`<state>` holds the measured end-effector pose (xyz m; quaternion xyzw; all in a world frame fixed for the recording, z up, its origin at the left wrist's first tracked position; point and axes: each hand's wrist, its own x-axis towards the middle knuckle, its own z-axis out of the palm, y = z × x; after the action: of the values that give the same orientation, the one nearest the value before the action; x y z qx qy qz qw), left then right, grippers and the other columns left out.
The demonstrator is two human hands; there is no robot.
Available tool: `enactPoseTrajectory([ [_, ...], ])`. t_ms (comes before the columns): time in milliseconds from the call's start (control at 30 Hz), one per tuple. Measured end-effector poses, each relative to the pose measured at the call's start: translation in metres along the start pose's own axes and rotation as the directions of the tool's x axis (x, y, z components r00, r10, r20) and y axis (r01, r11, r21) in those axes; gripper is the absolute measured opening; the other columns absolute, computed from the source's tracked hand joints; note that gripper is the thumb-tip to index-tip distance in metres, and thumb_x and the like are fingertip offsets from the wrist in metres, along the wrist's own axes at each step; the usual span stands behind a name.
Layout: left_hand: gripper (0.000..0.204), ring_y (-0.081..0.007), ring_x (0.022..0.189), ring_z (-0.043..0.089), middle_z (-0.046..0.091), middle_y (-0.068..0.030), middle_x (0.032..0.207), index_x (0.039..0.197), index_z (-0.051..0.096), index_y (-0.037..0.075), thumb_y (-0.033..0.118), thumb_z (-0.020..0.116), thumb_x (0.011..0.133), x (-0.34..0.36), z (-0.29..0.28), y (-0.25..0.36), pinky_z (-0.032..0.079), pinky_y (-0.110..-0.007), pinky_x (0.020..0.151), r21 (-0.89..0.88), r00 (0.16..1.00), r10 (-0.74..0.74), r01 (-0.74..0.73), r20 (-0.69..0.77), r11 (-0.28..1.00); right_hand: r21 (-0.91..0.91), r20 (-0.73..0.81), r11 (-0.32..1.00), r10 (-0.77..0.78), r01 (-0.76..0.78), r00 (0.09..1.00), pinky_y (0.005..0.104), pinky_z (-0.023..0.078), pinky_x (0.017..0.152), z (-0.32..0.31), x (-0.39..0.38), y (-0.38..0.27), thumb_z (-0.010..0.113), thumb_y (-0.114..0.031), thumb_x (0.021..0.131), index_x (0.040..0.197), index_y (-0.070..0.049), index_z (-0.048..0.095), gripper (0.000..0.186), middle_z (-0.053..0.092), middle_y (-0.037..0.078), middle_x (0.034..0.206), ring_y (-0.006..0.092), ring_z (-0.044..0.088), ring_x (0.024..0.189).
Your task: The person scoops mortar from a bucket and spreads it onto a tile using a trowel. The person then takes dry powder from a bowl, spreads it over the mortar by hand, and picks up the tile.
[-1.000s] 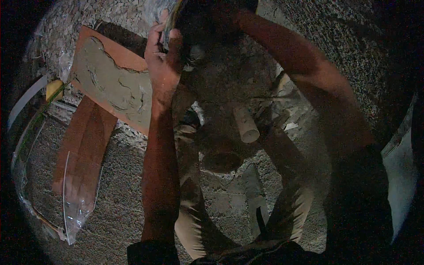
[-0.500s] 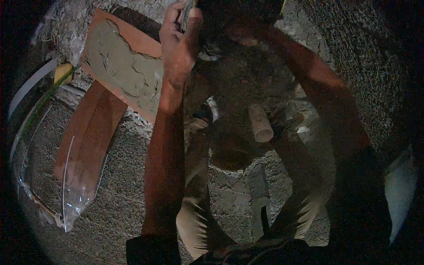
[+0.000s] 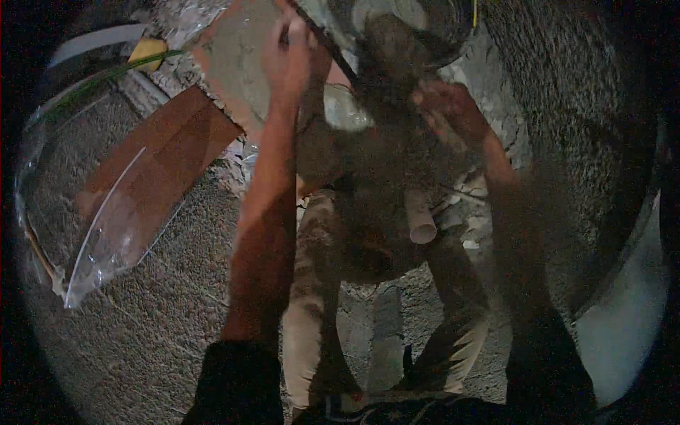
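Observation:
At the top, my left hand [image 3: 289, 53] is closed, its bent fingers against a long dark thin bar [image 3: 329, 46] that slants down to the right; its exact kind is unclear. Beneath that hand lies a reddish terracotta-coloured tile [image 3: 202, 55] spread with grey mortar-like paste [image 3: 241, 46]. My right hand [image 3: 453, 110] hovers to the right of the bar, near a dark round tub [image 3: 464, 35] with grey paste in it. Its fingers are bent and smeared by motion and shadow, so I cannot make out whether they hold anything.
Reddish tiles [image 3: 166, 152] in clear plastic wrap lie at the left, by a yellow piece [image 3: 147, 53] and a green strap [image 3: 117, 71]. A pale pipe [image 3: 422, 225] stands between my knees. Rough ground [image 3: 177, 304] surrounds me; a whitish sheet [image 3: 623, 304] is at the right.
The view has shifted, and the paste-covered tile now sits higher. My right hand has come down and right, out of the dark area. The dark bar and the tub now show.

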<state>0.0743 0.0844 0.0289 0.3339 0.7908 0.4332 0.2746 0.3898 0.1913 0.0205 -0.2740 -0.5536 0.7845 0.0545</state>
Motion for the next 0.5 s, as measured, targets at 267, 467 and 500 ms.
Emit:
enactPoseTrajectory([
  [267,0.054,-0.0289,0.119,0.060,0.063,-0.0144,0.125,0.137,0.058,0.000,0.041,0.063,0.104,-0.356,-0.138,-0.184,0.049,-0.046,0.100,-0.022,0.587,-0.768,0.791,-0.255,0.612,-0.292,-0.122,0.938,0.157,-0.187,0.980,0.0343,0.059,0.072,0.169,0.047,-0.050,0.076,-0.048,0.094,0.118,-0.001,0.072,0.053,0.073,0.005,0.094,0.0113,0.066,0.076],
  [467,0.054,-0.0289,0.119,0.060,0.063,-0.0144,0.126,0.138,0.057,0.000,0.041,0.064,0.104,-0.395,-0.045,-0.207,0.050,-0.046,0.100,-0.324,0.509,-0.849,0.834,0.141,0.446,-0.827,-0.183,0.550,-0.061,-0.120,0.981,0.0472,0.058,0.079,0.223,0.127,0.030,0.067,-0.049,0.097,0.125,0.001,0.069,0.058,0.075,0.020,0.097,0.0344,0.073,0.083],
  [500,0.054,-0.0289,0.119,0.060,0.063,-0.0144,0.126,0.138,0.057,0.000,0.041,0.064,0.104,-0.387,-0.034,-0.206,0.050,-0.046,0.100,-0.372,0.526,-0.835,0.816,0.160,0.442,-0.868,-0.134,0.484,-0.012,-0.112,0.991,0.0484,0.058,0.081,0.222,0.133,0.029,0.066,-0.050,0.097,0.127,0.002,0.068,0.060,0.075,0.022,0.097,0.0377,0.073,0.085],
])
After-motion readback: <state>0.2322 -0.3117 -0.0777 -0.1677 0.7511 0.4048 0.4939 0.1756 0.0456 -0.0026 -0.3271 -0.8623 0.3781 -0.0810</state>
